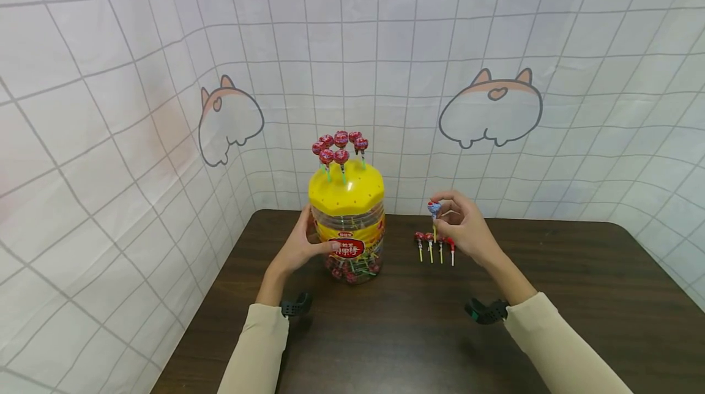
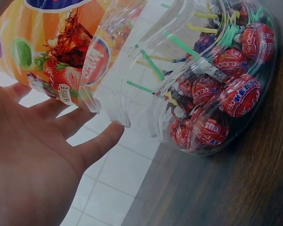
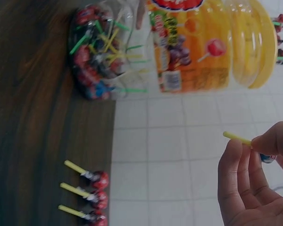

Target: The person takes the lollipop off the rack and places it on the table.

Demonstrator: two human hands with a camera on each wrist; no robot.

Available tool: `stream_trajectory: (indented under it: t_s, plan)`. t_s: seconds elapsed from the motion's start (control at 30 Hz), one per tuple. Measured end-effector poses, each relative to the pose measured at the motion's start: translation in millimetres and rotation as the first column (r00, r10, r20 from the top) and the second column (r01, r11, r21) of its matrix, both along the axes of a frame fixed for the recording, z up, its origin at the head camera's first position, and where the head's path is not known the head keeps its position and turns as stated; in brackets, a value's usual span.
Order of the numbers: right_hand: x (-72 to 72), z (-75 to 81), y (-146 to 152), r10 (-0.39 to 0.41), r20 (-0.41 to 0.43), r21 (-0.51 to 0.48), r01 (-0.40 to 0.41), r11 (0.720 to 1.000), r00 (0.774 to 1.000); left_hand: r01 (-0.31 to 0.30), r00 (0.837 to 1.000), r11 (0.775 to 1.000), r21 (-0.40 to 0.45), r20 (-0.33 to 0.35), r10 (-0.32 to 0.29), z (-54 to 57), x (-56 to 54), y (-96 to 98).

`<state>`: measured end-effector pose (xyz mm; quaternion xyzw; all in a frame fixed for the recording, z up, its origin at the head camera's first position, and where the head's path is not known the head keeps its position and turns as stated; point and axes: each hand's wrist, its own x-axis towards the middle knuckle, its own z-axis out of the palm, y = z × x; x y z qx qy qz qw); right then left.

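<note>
A clear candy jar (image 1: 348, 220) with a yellow lid (image 1: 352, 193) stands upright on the table. My left hand (image 1: 298, 246) grips its left side, thumb across the label and fingers spread round the wall; in the left wrist view the left hand (image 2: 42, 146) touches the plastic. Several red lollipops (image 1: 341, 156) stand in the lid by their green sticks. To the right of the jar, my right hand (image 1: 461, 226) pinches the yellow stick of a blue-wrapped lollipop (image 1: 434, 208), head up. Below it, several lollipops (image 1: 430, 246) lie in a row.
More wrapped lollipops (image 2: 240, 94) fill the jar's bottom. The dark wooden table (image 1: 385, 333) ends at a white gridded cloth wall (image 1: 407, 33) behind and at the left.
</note>
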<state>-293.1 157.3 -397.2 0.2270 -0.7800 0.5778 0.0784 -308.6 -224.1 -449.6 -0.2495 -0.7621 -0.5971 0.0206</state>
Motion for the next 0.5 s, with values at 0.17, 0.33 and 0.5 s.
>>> stream_trajectory:
  t_s: [0.17, 0.33, 0.5]
  plan:
    - [-2.0, -11.8, 8, -0.016, 0.032, 0.011, 0.016, 1.000, 0.999, 0.002, 1.000, 1.000, 0.002, 0.006, -0.002, -0.2, -0.7, -0.2]
    - [-5.8, -23.0, 15, -0.015, 0.046, 0.016, 0.015, 1.000, 0.999, 0.002, 1.000, 1.000, 0.001, 0.005, -0.002, -0.1, -1.0, -0.8]
    - [-9.1, -33.2, 22, -0.014, 0.050, 0.018, 0.013, 1.000, 0.999, 0.015, 1.000, 1.000, 0.011, -0.006, -0.015, 0.1, -0.7, -0.7]
